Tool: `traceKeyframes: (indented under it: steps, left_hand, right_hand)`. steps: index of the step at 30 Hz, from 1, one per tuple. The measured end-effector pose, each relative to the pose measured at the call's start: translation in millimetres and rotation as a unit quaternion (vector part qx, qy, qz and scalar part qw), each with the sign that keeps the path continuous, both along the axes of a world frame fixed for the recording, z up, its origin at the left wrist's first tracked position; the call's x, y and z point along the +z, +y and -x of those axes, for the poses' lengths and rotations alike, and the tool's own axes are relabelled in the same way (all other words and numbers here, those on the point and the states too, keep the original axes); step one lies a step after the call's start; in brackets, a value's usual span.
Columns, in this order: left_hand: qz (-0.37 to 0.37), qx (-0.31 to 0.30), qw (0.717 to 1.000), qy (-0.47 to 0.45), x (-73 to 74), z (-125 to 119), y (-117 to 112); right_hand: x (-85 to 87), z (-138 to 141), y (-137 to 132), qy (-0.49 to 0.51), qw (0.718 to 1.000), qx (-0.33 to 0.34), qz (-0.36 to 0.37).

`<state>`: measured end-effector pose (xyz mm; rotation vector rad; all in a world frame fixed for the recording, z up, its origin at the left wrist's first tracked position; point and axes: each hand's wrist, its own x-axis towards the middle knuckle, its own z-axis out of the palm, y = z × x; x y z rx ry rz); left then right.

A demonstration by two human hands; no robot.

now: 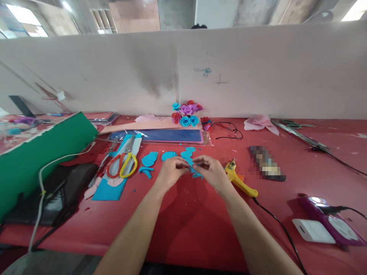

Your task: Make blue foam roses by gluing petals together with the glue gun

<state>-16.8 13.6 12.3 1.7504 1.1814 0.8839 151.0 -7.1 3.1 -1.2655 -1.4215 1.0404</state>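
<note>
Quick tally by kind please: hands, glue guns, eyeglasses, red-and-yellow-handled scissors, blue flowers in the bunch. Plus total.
Hands: 2 (left hand, right hand)
Glue gun: 1
Eyeglasses: 1 pair
Red-and-yellow-handled scissors: 1 pair
Blue flowers: 3 visible
Total: 8, counting each pair as one

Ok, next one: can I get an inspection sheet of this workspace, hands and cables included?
Surface: red tabletop, small scraps on it.
Work things: cut blue pieces, scissors, yellow glue gun.
Clutter: dark bag left; purple device, white adapter right.
Hands: left hand and right hand close together, fingers pinching a blue piece.
Cables: black cords on glue gun and purple device; white cord by green panel.
Surroundings: white partition with handwriting; flowers before it.
</note>
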Motion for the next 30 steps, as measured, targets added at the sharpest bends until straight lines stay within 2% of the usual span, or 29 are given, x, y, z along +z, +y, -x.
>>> traceKeyframes:
  steps: [5, 18, 30]
  left_hand:
    - [-0.009, -0.032, 0.999, 0.022, 0.2, -0.4, 1.1]
    - [0.031, 0.003, 1.0, 0.001, 8.5, 0.1, -1.3]
    - [0.006, -0.017, 1.0, 0.015, 4.1, -1.5, -2.2]
  right_hand:
    - [2.6, 0.2, 0.1, 0.017, 1.0, -0.002, 0.008]
    - [-0.7, -0.8, 0.2, 0.016, 1.0, 0.005, 0.004]
    - [2.9, -1.3, -1.6, 0.031, 0.999, 0.012, 0.02]
